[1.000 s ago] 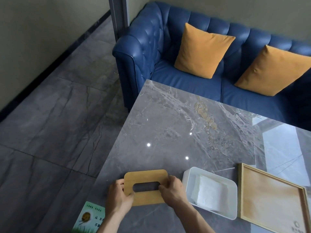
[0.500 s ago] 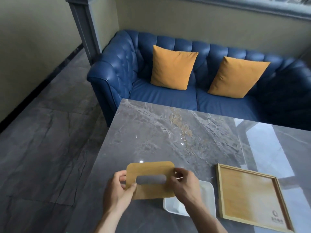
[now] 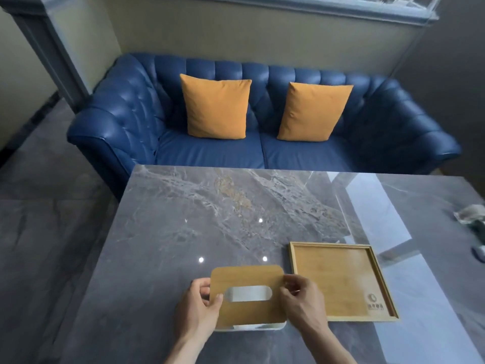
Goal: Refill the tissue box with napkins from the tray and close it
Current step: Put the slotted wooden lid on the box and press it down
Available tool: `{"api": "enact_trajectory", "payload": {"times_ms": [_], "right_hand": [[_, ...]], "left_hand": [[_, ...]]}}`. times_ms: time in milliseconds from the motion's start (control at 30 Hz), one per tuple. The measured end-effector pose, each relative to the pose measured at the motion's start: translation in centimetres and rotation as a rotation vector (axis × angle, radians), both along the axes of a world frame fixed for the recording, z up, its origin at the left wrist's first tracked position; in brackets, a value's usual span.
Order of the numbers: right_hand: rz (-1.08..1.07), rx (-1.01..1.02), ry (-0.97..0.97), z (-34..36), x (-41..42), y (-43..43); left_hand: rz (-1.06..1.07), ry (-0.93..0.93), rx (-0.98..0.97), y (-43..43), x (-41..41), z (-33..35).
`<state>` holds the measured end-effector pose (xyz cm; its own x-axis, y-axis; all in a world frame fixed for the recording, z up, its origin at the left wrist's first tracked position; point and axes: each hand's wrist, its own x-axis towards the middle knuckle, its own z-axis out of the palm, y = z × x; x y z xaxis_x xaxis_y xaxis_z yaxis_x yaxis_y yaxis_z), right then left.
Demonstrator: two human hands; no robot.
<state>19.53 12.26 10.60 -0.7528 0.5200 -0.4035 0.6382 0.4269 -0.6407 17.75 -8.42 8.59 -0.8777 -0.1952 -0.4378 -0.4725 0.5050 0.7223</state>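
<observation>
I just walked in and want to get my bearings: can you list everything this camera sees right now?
lid: one, light wood with an oval slot, held over the tissue box
tissue box: one, white, mostly hidden under the lid
tray: one, wooden, nothing visible in it, right of the lid
table: one, grey marble
sofa: one, blue, behind the table
cushions: two, orange, on the sofa
small items: at the table's right edge, too blurred to identify
hands: left and right, gripping the lid's ends
</observation>
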Motion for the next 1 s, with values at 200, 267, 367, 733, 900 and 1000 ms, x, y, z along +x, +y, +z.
{"api": "enact_trajectory", "payload": {"times_ms": [200, 267, 367, 733, 900, 1000], "right_hand": [[0.001, -0.025, -0.045, -1.0, 0.7, 0.5], [0.016, -0.024, -0.048, -1.2, 0.8, 0.5], [0.055, -0.020, -0.059, -1.4, 0.9, 0.6], [0.070, -0.051, -0.044, -1.9, 0.8, 0.3], [0.088, -0.023, -0.060, -2.3, 0.8, 0.1], [0.101, 0.029, -0.070, -2.7, 0.9, 0.1]], "left_hand": [[0.004, -0.019, -0.019, 1.1, 1.1, -0.1], [0.002, -0.027, -0.035, 1.2, 1.3, -0.2], [-0.005, -0.024, -0.078, 1.2, 1.4, -0.6], [0.012, 0.036, -0.117, 1.5, 1.0, -1.3], [0.010, 0.043, -0.142, 1.4, 1.3, -1.1], [0.012, 0.051, -0.172, 1.3, 1.5, -1.0]]}}
